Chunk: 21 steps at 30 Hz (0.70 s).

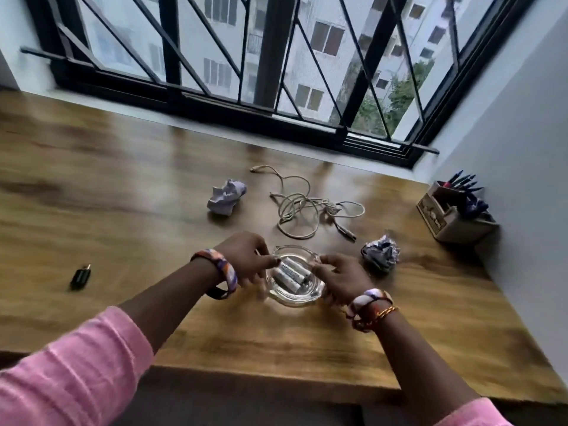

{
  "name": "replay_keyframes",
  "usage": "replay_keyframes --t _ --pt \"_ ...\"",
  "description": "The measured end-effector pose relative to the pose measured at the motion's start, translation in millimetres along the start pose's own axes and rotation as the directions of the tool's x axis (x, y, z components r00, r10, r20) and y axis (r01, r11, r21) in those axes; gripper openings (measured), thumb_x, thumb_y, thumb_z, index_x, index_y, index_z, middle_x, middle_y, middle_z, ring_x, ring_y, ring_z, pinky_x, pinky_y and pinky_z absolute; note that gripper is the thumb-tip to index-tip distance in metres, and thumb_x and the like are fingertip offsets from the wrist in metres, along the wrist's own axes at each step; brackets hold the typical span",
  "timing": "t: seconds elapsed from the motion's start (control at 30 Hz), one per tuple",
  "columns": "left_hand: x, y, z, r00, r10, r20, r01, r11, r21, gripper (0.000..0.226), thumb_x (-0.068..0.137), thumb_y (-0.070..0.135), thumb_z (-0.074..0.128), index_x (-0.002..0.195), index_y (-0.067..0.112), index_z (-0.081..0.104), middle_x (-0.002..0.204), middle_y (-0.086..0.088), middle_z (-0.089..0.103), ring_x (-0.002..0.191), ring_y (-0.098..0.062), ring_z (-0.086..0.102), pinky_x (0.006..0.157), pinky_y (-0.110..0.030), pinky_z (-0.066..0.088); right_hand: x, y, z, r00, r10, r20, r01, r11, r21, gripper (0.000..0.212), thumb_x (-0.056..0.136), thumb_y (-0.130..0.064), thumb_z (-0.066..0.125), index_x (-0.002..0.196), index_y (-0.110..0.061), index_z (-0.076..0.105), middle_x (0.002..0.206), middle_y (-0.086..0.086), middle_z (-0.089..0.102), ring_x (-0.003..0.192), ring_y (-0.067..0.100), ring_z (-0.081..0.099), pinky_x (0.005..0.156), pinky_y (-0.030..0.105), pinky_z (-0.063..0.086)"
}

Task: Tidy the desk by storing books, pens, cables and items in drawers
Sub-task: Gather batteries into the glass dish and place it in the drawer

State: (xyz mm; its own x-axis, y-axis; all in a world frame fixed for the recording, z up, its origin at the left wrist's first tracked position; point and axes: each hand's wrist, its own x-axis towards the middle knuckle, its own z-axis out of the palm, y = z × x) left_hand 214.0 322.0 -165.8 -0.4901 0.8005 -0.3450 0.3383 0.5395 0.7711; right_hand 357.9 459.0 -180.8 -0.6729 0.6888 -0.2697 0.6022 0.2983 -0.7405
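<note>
A clear glass dish with several white batteries in it sits near the front middle of the wooden desk. My left hand grips the dish's left rim, fingers curled over the edge. On the dish's right rim my right hand holds on the same way. A tangled white cable lies just beyond the dish. A small black adapter lies at the left.
Two crumpled paper balls lie on the desk, one behind the dish to the left and one to its right. A wooden pen holder full of pens stands against the right wall. A barred window runs along the back.
</note>
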Motion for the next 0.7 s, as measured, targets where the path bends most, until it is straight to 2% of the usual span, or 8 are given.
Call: replay_keyframes --t 0.07,0.13,0.2,0.27,0.4,0.47,0.6,0.7 --pt "8.5 -0.6 2.8 0.998 0.006 -0.067 -0.003 0.998 0.056 0.029 0.089 0.030 0.060 0.104 0.006 0.056 0.082 -0.010 0.066 0.070 -0.025 0.062 0.056 -0.026 0.050 7.5 2.3 2.1 0.998 -0.053 -0.030 0.051 0.995 -0.084 0.025 0.086 -0.023 0.062 0.109 -0.014 0.066 0.056 -0.003 0.059 0.033 0.002 0.051 0.040 0.021 0.043" --pt "14.0 -3.0 3.4 0.993 0.022 -0.117 0.003 0.978 0.210 0.041 0.087 0.035 0.061 0.118 0.007 0.056 0.108 -0.012 0.065 0.091 -0.025 0.062 0.071 -0.023 0.043 10.9 0.3 3.9 0.998 -0.059 -0.021 0.057 0.996 -0.065 0.022 0.085 -0.015 0.062 0.105 -0.012 0.068 0.056 -0.002 0.060 0.032 0.001 0.050 0.038 0.018 0.041" --pt "11.0 -6.7 3.4 0.986 0.051 -0.159 0.000 0.953 0.302 0.040 0.086 0.035 0.061 0.118 0.009 0.061 0.116 -0.011 0.064 0.104 -0.024 0.059 0.075 -0.021 0.038 9.1 -6.5 4.8 0.998 -0.060 0.006 0.061 0.998 -0.026 0.016 0.085 -0.010 0.058 0.099 -0.013 0.066 0.050 -0.001 0.057 0.028 0.003 0.046 0.032 0.017 0.035" --pt "-4.2 -12.0 1.0 0.974 0.071 -0.214 0.000 0.949 0.316 0.031 0.086 0.029 0.061 0.109 0.009 0.067 0.110 -0.012 0.067 0.102 -0.025 0.061 0.078 -0.024 0.043 0.2 -19.0 8.2 0.995 -0.091 0.039 0.090 0.996 0.008 0.016 0.087 -0.005 0.054 0.095 -0.016 0.063 0.046 0.003 0.053 0.025 0.005 0.042 0.030 0.014 0.030" --pt "-62.9 -22.6 -11.8 0.920 0.055 -0.389 0.047 0.968 0.248 0.021 0.083 0.021 0.060 0.096 0.007 0.072 0.094 -0.015 0.071 0.087 -0.030 0.065 0.074 -0.029 0.050 -28.1 -50.7 22.5 0.963 -0.230 0.144 0.226 0.973 0.044 0.015 0.088 -0.003 0.054 0.098 -0.009 0.063 0.047 0.007 0.051 0.024 0.006 0.040 0.030 0.013 0.028" --pt "-99.0 -34.6 -20.6 0.877 0.053 -0.477 0.093 0.956 0.277 0.020 0.081 0.024 0.061 0.089 0.010 0.073 0.088 -0.013 0.071 0.085 -0.029 0.065 0.071 -0.029 0.048 -45.3 -67.0 36.4 0.924 -0.316 0.214 0.318 0.948 0.026 0.014 0.089 -0.005 0.054 0.095 -0.015 0.061 0.049 0.006 0.052 0.026 0.006 0.042 0.030 0.015 0.030" --pt "-190.7 -68.1 -27.2 0.734 0.056 -0.677 0.253 0.903 0.348 0.026 0.081 0.034 0.060 0.077 0.009 0.069 0.088 -0.014 0.070 0.091 -0.030 0.063 0.064 -0.025 0.034 -91.8 -94.7 86.9 0.800 -0.460 0.385 0.481 0.875 0.046 0.016 0.090 -0.008 0.055 0.095 -0.024 0.057 0.050 0.004 0.054 0.027 0.005 0.043 0.030 0.015 0.032" --pt "-259.6 -91.8 -25.1 0.624 -0.004 -0.781 0.396 0.863 0.312 0.038 0.078 0.042 0.054 0.080 0.008 0.071 0.088 -0.016 0.070 0.089 -0.031 0.065 0.065 -0.028 0.040 -131.2 -108.2 137.3 0.687 -0.558 0.466 0.610 0.791 0.048 0.019 0.088 -0.011 0.058 0.104 -0.017 0.065 0.051 -0.004 0.053 0.029 -0.001 0.046 0.038 0.013 0.035"
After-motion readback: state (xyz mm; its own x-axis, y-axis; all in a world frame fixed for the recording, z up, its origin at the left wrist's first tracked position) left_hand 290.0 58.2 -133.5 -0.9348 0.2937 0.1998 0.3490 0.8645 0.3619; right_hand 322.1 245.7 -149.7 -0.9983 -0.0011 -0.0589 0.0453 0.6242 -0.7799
